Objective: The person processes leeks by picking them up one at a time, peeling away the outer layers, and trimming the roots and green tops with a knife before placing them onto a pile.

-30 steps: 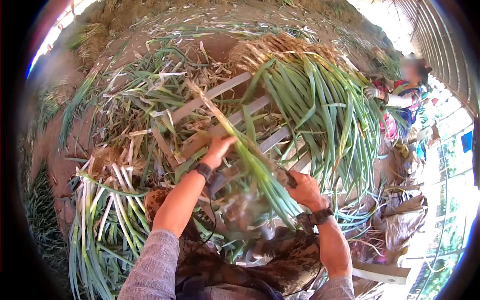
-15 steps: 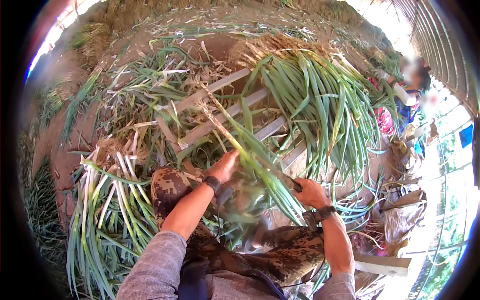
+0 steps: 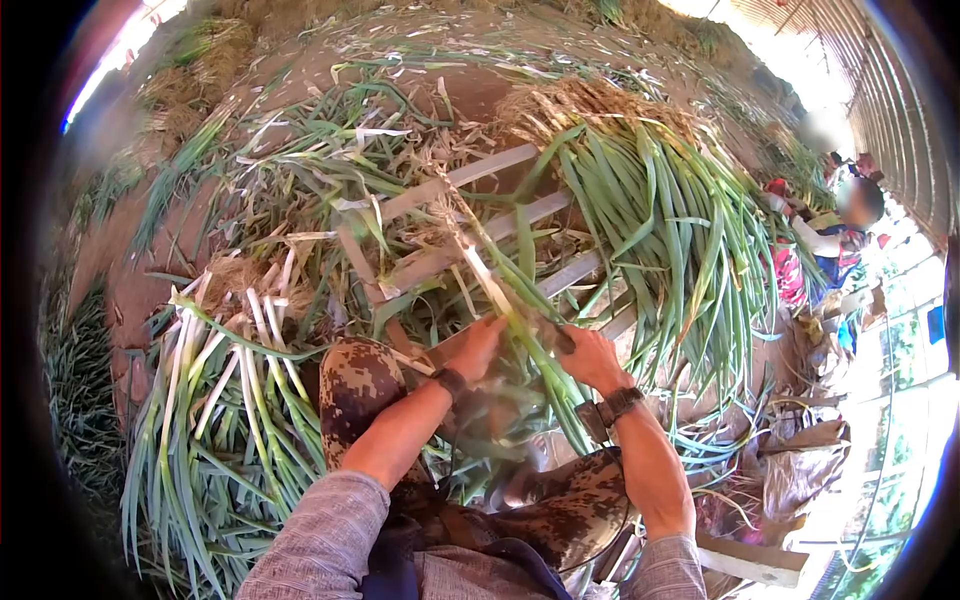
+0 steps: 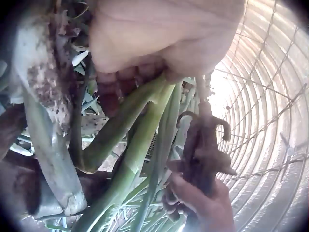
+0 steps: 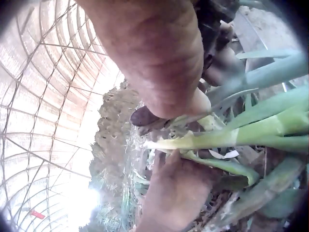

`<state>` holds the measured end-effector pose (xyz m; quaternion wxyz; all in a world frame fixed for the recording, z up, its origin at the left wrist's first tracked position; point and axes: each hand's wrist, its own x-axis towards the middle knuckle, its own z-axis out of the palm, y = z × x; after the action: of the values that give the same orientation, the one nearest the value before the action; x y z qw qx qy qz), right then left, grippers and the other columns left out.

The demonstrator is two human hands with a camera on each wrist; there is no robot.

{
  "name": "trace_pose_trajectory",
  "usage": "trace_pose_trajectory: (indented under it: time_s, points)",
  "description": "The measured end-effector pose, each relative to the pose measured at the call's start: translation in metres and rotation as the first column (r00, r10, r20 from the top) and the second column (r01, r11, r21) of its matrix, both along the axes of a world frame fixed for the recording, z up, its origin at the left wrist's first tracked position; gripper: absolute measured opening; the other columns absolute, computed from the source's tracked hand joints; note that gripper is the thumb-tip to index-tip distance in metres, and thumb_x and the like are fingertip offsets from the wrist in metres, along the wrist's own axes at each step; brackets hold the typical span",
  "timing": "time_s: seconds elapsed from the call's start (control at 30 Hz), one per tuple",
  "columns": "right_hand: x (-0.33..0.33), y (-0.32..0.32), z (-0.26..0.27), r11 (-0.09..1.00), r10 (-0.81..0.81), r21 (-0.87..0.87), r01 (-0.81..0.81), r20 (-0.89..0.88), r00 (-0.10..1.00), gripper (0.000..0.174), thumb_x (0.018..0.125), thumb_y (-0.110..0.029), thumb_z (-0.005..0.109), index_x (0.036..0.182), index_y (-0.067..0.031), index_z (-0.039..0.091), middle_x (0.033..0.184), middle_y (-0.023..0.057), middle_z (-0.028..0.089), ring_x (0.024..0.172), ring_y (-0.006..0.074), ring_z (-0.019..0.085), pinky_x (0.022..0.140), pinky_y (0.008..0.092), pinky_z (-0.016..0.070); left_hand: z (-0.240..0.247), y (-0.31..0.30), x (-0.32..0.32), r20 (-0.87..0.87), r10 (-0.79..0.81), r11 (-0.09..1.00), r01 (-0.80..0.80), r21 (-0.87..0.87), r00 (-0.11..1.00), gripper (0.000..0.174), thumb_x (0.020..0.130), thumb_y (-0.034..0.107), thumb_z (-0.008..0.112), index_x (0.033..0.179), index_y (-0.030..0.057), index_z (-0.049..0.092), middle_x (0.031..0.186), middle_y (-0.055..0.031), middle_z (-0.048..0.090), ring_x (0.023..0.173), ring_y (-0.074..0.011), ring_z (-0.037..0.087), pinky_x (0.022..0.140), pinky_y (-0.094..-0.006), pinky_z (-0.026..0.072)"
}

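Note:
My left hand [image 3: 474, 350] grips a long green onion [image 3: 492, 284], its root end pointing away from me and its leaves trailing toward my lap. The stem shows white below the shaggy roots; a second, browner stalk [image 3: 487, 226] lies alongside. My right hand [image 3: 596, 360] holds a dark air gun [image 4: 202, 147] with a thin nozzle and hooked parts, close beside the stem. In the left wrist view, my left fingers [image 4: 126, 79] curl around the green stalk. The right wrist view shows the onion's pale section [image 5: 193, 141] between both hands. Blurred leaf bits hang below them.
A large pile of green onions [image 3: 660, 230] lies on wooden slats [image 3: 430, 268] ahead right. White-stemmed onions [image 3: 215, 420] lie at my left. Leaf scraps [image 3: 330, 170] cover the ground beyond. Another person [image 3: 840, 235] sits at the far right.
Both hands have shifted and come closer together, the right one moving up and left along the onion. More white stem shows now than a second ago, and the browner stalk has separated from it.

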<state>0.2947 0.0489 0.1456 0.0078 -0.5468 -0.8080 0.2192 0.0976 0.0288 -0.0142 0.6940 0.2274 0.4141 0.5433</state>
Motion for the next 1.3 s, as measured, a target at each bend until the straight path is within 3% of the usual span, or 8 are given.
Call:
trace_pose_trajectory:
  time_s: [0.3, 0.37, 0.4, 0.6, 0.67, 0.73, 1.2, 1.3]
  points:
    - [-0.005, 0.010, -0.006, 0.999, -0.022, -0.027, 0.022, -0.003, 1.000, 0.041, 0.079, -0.037, 0.066, 0.109, -0.0097, 0.067, 0.092, 0.0195, 0.069, 0.088, 0.0392, 0.066, 0.079, 0.0470, 0.0517, 0.024, 0.012, -0.038, -0.307, -0.013, 0.987, -0.037, -0.159, 0.952, 0.031, 0.096, 0.026, 0.059, 0.107, -0.0028, 0.062, 0.092, -0.0082, 0.066, 0.070, -0.0195, 0.065, 0.054, -0.0352, 0.0523]
    - [-0.001, 0.004, -0.002, 0.999, -0.013, -0.033, 0.011, -0.035, 0.999, 0.040, 0.079, -0.037, 0.065, 0.108, -0.0093, 0.067, 0.092, 0.0191, 0.069, 0.088, 0.0388, 0.066, 0.079, 0.0469, 0.0517, 0.037, 0.015, -0.047, -0.823, 0.460, 0.883, -0.269, 0.385, 0.334, 0.039, 0.093, 0.024, 0.063, 0.117, -0.0052, 0.056, 0.105, -0.0152, 0.064, 0.088, -0.0290, 0.063, 0.072, -0.0428, 0.0510]
    - [0.002, 0.000, -0.001, 0.999, -0.002, -0.045, -0.001, -0.064, 0.998, 0.039, 0.079, -0.036, 0.065, 0.107, -0.0090, 0.067, 0.092, 0.0188, 0.069, 0.087, 0.0384, 0.066, 0.078, 0.0467, 0.0516, 0.037, 0.017, -0.050, -0.764, 0.636, 0.744, -0.178, 0.644, -0.107, 0.045, 0.091, 0.023, 0.065, 0.123, -0.0063, 0.053, 0.111, -0.0187, 0.063, 0.097, -0.0337, 0.063, 0.081, -0.0466, 0.0504]
    - [0.005, -0.004, 0.002, 0.999, -0.041, -0.028, 0.039, -0.081, 0.996, 0.038, 0.079, -0.035, 0.065, 0.106, -0.0100, 0.067, 0.091, 0.0182, 0.069, 0.087, 0.0381, 0.066, 0.078, 0.0466, 0.0515, 0.006, 0.061, -0.068, -0.745, 0.383, 0.899, -0.407, 0.164, 0.546, 0.043, 0.089, 0.032, 0.069, 0.109, -0.0030, 0.057, 0.102, -0.0208, 0.065, 0.097, -0.0357, 0.063, 0.079, -0.0480, 0.0478]
    - [0.004, -0.002, -0.003, 0.999, -0.039, -0.032, 0.036, -0.079, 0.996, 0.039, 0.079, -0.035, 0.065, 0.109, -0.0101, 0.067, 0.093, 0.0179, 0.069, 0.089, 0.0380, 0.066, 0.080, 0.0466, 0.0516, 0.012, 0.059, -0.068, -0.722, 0.375, 0.896, -0.427, 0.121, 0.582, 0.036, 0.091, 0.031, 0.067, 0.102, -0.0021, 0.061, 0.092, -0.0170, 0.067, 0.083, -0.0281, 0.066, 0.069, -0.0419, 0.0499]
    - [-0.001, 0.001, -0.003, 1.000, 0.010, 0.026, -0.007, -0.102, 0.995, 0.033, 0.083, -0.032, 0.059, 0.110, -0.0145, 0.068, 0.095, 0.0197, 0.069, 0.089, 0.0402, 0.066, 0.080, 0.0493, 0.0516, 0.033, 0.055, -0.071, -0.356, 0.233, 0.964, -0.263, -0.039, 0.905, 0.025, 0.092, 0.025, 0.065, 0.092, -0.0003, 0.064, 0.077, -0.0100, 0.066, 0.063, -0.0184, 0.063, 0.057, -0.0321, 0.0481]
    - [-0.039, -0.009, 0.021, 0.990, 0.065, 0.135, -0.047, -0.133, 0.989, 0.035, 0.083, -0.027, 0.062, 0.116, -0.0147, 0.065, 0.100, 0.0197, 0.069, 0.092, 0.0393, 0.066, 0.078, 0.0500, 0.0512, 0.069, 0.018, -0.043, -0.490, 0.332, 0.943, -0.291, 0.160, 0.806, 0.027, 0.085, 0.025, 0.073, 0.088, -0.0015, 0.069, 0.072, -0.0023, 0.064, 0.062, -0.0099, 0.056, 0.058, -0.0305, 0.0461]
    - [-0.040, -0.011, 0.029, 0.992, 0.057, 0.124, -0.038, -0.151, 0.987, 0.040, 0.083, -0.030, 0.062, 0.121, -0.0166, 0.064, 0.102, 0.0194, 0.069, 0.093, 0.0393, 0.066, 0.081, 0.0500, 0.0508, 0.078, 0.012, -0.044, -0.437, 0.248, 0.968, -0.199, 0.155, 0.865, 0.023, 0.091, 0.027, 0.067, 0.097, 0.0039, 0.065, 0.069, -0.0001, 0.061, 0.053, -0.0071, 0.055, 0.043, -0.0242, 0.0410]
